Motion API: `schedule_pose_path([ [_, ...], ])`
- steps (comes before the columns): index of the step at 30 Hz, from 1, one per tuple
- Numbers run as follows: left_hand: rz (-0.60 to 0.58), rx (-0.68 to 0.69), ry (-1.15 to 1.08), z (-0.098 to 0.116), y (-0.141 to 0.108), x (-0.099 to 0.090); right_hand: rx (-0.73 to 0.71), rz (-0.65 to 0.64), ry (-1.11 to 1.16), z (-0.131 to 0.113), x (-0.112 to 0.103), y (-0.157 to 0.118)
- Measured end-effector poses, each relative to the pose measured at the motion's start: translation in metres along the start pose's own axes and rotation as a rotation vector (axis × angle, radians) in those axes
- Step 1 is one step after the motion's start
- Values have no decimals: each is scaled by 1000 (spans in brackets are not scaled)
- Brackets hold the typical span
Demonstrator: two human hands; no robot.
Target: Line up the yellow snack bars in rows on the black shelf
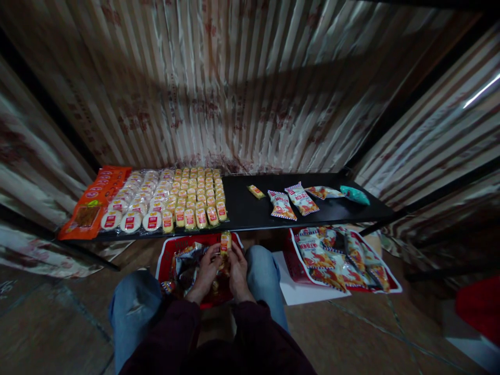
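Observation:
Both hands meet over the red basket (161, 268) between my knees, just below the shelf's front edge. A small yellow wrapped cake (225, 244) stands upright between them. My right hand (237, 270) has its fingers closed on the cake's right side. My left hand (208, 272) is at its left, fingers bent inward; whether they grip the cake is hard to tell. On the black shelf (246, 213), rows of similar yellow cakes (201, 217) stand beside rows of round white packets (130, 222). One loose yellow cake (255, 191) lies to their right.
An orange packet (91, 205) lies at the shelf's left end. Snack bags (301, 199) and a green packet (354, 195) lie at the right. Below, a second red basket (291, 260) holds several bags, beside white paper (308, 294). Striped curtains hang behind.

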State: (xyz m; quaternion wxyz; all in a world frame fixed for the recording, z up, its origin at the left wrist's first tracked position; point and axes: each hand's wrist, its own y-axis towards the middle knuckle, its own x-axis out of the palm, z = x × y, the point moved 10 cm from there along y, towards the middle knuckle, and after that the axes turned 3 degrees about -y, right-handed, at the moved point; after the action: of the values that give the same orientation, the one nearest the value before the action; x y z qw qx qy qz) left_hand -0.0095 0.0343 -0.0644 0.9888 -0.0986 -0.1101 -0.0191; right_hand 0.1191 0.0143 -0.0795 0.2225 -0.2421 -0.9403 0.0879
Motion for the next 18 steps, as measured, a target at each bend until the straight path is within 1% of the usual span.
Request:
schedule_pose_path([
  [7,-19,35,15,17,15,16,-30,30,-6,-15,-4,18],
  [11,-12,37,27,23,25,23,-62,-11,-50,-26,3,28],
  [15,-9,38,28,29,38,30,-67,8,-45,-36,6,38],
  [18,-21,43,22,33,49,36,-99,17,-65,-45,8,49],
])
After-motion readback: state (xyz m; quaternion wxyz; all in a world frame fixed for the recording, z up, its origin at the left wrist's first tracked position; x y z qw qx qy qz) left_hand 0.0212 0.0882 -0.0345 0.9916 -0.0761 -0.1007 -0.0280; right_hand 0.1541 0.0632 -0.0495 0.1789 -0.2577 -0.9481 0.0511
